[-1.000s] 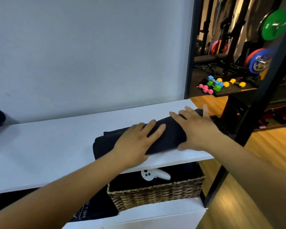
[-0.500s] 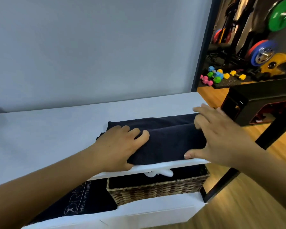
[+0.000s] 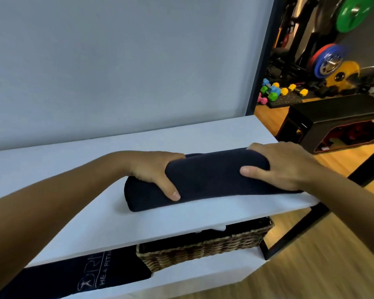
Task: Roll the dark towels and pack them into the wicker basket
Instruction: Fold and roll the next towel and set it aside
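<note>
**Roll could spring loose on the way down**

My left hand (image 3: 153,169) grips the towel (image 3: 203,182) near its left end; my right hand (image 3: 283,167) clamps the other end. The roll sits on the desk (image 3: 181,219), the basket (image 3: 203,247) below my hands. If I ease my grip, it may unroll or catch the desk edge.

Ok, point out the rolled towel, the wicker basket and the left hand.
rolled towel (image 3: 205,178), head view, middle of the roll.
wicker basket (image 3: 203,249), head view, woven front wall.
left hand (image 3: 153,169), head view, back of the hand.
</note>
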The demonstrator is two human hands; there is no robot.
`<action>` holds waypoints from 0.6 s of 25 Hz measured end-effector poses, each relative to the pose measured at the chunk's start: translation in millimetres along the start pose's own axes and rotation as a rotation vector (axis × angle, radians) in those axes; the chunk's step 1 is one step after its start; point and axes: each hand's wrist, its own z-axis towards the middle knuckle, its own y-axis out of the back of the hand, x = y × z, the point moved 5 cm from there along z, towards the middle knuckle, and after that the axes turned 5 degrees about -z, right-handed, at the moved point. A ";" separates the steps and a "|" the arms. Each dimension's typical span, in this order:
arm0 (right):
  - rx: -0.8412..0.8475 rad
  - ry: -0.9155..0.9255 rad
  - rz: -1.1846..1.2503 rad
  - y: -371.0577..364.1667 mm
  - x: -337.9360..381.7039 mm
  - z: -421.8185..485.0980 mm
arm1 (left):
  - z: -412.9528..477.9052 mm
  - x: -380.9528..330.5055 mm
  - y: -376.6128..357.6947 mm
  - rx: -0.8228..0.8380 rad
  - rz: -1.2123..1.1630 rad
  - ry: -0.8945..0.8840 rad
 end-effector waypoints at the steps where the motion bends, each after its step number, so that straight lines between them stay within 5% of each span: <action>1: 0.075 -0.022 0.037 -0.3 -4.3 11.8 | -1.7 -2.7 3.5 0.018 0.029 0.014; 7: 0.275 -0.088 0.228 0.8 -4.3 56.7 | 3.8 -37.4 -8.9 -0.451 0.536 -0.178; 11: 0.106 -0.146 0.386 0.8 -6.7 68.5 | 22.8 -26.3 12.8 -0.378 0.428 -0.169; 15: 0.197 -0.191 0.400 -1.8 12.7 52.3 | 36.8 -15.7 44.4 -0.253 0.479 -0.209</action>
